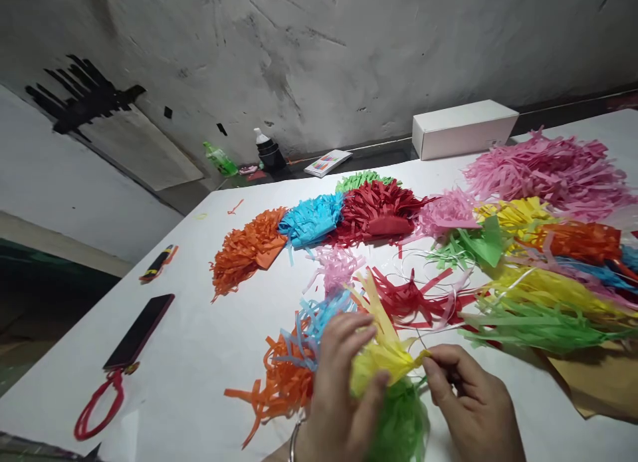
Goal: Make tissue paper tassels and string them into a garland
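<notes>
White table [199,355]: both hands, left hand [343,382] and right hand [468,402], pinch a yellow paper tassel [381,359].

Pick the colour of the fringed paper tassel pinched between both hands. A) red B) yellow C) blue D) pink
B: the left hand grips the body of the yellow tassel, and the fingers of the right hand pinch its pointed end. A green tassel sits just below it, and orange and blue fringes lie beside the left hand on the white table.
</notes>
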The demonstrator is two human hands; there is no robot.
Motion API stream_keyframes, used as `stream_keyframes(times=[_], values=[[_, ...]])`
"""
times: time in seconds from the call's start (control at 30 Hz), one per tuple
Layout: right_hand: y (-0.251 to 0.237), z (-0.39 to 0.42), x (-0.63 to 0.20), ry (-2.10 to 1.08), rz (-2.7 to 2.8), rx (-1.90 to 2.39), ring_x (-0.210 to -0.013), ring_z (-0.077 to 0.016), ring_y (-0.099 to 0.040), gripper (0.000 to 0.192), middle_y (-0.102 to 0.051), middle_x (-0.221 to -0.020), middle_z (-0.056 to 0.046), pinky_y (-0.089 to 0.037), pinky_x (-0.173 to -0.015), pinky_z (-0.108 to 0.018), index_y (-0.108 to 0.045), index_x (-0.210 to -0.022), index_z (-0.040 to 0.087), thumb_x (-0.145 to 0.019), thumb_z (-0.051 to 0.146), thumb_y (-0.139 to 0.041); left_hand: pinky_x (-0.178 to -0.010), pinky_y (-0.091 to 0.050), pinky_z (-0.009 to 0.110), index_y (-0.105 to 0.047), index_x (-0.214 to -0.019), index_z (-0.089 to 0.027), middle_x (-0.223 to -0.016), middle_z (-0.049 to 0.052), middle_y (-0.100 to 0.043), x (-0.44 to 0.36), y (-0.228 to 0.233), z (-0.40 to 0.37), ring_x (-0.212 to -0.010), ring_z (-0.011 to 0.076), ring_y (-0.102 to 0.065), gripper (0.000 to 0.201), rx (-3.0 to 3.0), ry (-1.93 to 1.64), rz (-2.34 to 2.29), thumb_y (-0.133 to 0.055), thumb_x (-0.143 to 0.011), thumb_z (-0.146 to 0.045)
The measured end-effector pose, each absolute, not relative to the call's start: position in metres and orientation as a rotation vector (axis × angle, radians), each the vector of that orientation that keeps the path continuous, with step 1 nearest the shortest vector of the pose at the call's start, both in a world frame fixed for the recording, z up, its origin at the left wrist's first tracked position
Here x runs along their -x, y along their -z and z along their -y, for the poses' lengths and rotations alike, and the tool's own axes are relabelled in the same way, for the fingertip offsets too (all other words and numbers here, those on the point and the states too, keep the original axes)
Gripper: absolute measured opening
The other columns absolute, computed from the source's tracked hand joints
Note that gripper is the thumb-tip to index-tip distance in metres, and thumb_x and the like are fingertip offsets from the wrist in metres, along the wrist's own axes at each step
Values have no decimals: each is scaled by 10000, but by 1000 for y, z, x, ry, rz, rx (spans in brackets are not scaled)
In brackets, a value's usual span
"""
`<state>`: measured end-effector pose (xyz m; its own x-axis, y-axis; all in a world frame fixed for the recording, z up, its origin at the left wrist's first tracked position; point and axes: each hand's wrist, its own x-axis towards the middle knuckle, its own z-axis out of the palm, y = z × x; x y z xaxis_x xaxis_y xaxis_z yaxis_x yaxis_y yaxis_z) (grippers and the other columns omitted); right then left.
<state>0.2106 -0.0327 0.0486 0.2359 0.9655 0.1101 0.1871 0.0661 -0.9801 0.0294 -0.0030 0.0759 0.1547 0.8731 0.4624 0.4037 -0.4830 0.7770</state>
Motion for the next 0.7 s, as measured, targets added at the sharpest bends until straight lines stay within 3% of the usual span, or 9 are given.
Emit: stream_keyframes(times=[0.1, 0.2, 0.37, 0.47, 0.57, 0.7], values=[[-54, 36, -204, -935, 1142, 1330, -477, -110, -535, 248, -587, -580, 18, -462, -458, -169, -685, -779, 215, -889, 431, -634, -1159, -247, 522, -641, -1204, -269, -1056, 86, -712, -41, -80, 8, -1081, 280, -608, 326, -2116, -935, -1025, -605, -906, -144], [-53, 41, -203, -956, 1017, 1323, -462, -106, -530, 256, -575, -563, 21, -460, -445, -168, -683, -770, 212, -869, 447, -665, -1090, -339, 486, -662, -1067, -238, -950, 75, -703, -50, -76, 6, -928, 244, -624, 253, -2044, -785, -1036, -535, -899, -97], [-42, 45, -217, -891, 805, 1274, -408, -111, -496, 262, -554, -530, 21, -431, -380, -196, -653, -811, 205, -851, 459, -707, -941, -427, 429, -667, -941, -217, -894, 50, -690, -39, -64, -10, -867, 243, -594, 428, -2083, -458, -1107, -496, -636, 30], [-43, 44, -221, -863, 749, 1275, -422, -112, -493, 265, -559, -546, 17, -429, -389, -203, -646, -831, 208, -845, 462, -717, -1011, -402, 464, -675, -1069, -227, -1088, 81, -686, -20, -67, -19, -1050, 290, -584, 555, -2079, -430, -1231, -498, -609, 27], [-47, 43, -217, -835, 773, 1374, -447, -110, -506, 255, -546, -542, 26, -445, -424, -191, -648, -821, 211, -856, 458, -700, -1096, -379, 451, -537, -1354, -249, -1397, 117, -541, -9, -81, -17, -1308, 297, -471, 632, -2057, -648, -1143, -535, -764, -23], [-50, 44, -208, -886, 953, 1370, -441, -112, -528, 253, -562, -539, 25, -444, -415, -179, -666, -777, 211, -859, 450, -681, -1195, -242, 479, -477, -1433, -275, -1430, 107, -537, -21, -102, -5, -1368, 307, -431, 610, -2115, -755, -923, -644, -857, -161]])
